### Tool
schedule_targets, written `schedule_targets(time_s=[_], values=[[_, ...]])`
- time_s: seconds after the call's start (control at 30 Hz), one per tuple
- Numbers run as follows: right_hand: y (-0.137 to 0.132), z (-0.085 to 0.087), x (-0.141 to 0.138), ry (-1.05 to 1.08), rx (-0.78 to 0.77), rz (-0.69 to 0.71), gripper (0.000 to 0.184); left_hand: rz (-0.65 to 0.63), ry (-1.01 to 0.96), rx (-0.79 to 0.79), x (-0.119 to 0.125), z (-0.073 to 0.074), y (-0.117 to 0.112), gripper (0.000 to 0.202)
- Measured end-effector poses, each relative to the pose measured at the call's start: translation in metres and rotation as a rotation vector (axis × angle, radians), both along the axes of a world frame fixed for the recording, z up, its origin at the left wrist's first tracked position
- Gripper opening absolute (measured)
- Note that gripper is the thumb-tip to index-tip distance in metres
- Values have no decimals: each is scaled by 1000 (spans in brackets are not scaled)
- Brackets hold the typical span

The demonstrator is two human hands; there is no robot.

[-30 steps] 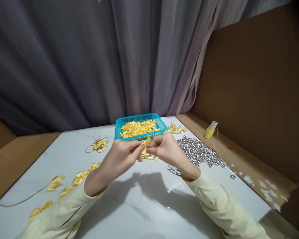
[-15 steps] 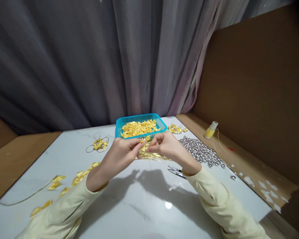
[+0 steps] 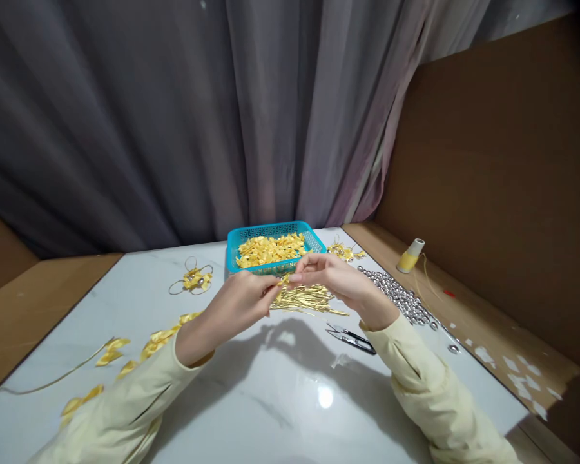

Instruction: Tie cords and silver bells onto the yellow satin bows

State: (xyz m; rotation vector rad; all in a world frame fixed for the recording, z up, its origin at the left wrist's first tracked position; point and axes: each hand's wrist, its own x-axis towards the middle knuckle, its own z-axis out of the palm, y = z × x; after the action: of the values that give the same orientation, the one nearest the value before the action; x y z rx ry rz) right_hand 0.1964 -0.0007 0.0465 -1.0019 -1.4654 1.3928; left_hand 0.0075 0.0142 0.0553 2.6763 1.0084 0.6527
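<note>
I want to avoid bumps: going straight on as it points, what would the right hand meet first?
The right hand would probably first meet the small yellow piece held in the left hand. Depth is unclear, so they may already touch.

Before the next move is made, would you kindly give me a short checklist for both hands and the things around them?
1. Left hand pinching the small yellow ribbon: ok.
2. Right hand gripping that ribbon too: cannot tell; its fingertips are close to it, but contact is unclear.
3. Blue basket upright, with yellow pieces inside: ok.
4. Scissors lying on the table, out of both hands: ok.
5. Silver beads all in one pile: not ok; at least one lies apart.
</note>
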Motion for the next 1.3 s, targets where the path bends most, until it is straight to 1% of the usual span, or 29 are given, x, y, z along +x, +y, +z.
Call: schedule_targets(time_s=[0.1, 0.17, 0.23, 0.33, 0.53, 0.67, 0.73, 0.83, 0.97, 1.03, 1.07, 1.13, 1.2, 1.23, 1.27, 1.3], values=[[5, -6, -1, -98, 75, -122, 16, -8, 38, -54, 1, -3, 4, 31], [8, -10, -1, -132, 120, -154, 16, -10, 90, -108, 0, -8, 9, 33], [11, -13, -1, -142, 106, -111, 18, -39, 115, -186, -1, -13, 14, 34], [15, -16, 2, -134, 27, -33, 23, -98, 99, -298, -3, -20, 21, 33], [21, -20, 10, -87, -84, 220, 24, -144, 120, -378, -4, -26, 26, 31], [25, -23, 15, -84, -142, 277, 18, -167, 147, -431, -5, -29, 27, 29], [26, -24, 17, -118, -140, 287, 17, -172, 154, -450, -5, -29, 28, 29], [25, -23, 18, -285, -80, 268, 23, -177, 156, -465, -6, -30, 28, 28], [23, -21, 16, -688, 48, 210, 33, -181, 153, -464, -6, -29, 27, 28], [22, -22, 14, -836, 104, 250, 33, -186, 153, -463, -6, -29, 26, 29], [21, -22, 14, -875, 119, 302, 32, -189, 153, -464, -6, -28, 26, 30], [20, -23, 13, -876, 137, 454, 29, -195, 154, -466, -5, -28, 26, 30], [20, -24, 12, -786, 121, 597, 28, -199, 155, -466, -5, -28, 26, 30], [20, -24, 12, -719, 95, 639, 29, -200, 155, -467, -5, -28, 26, 30], [21, -24, 12, -644, 66, 645, 30, -201, 157, -471, -5, -28, 27, 29], [22, -24, 12, -568, 40, 620, 31, -202, 159, -476, -5, -29, 27, 29]])
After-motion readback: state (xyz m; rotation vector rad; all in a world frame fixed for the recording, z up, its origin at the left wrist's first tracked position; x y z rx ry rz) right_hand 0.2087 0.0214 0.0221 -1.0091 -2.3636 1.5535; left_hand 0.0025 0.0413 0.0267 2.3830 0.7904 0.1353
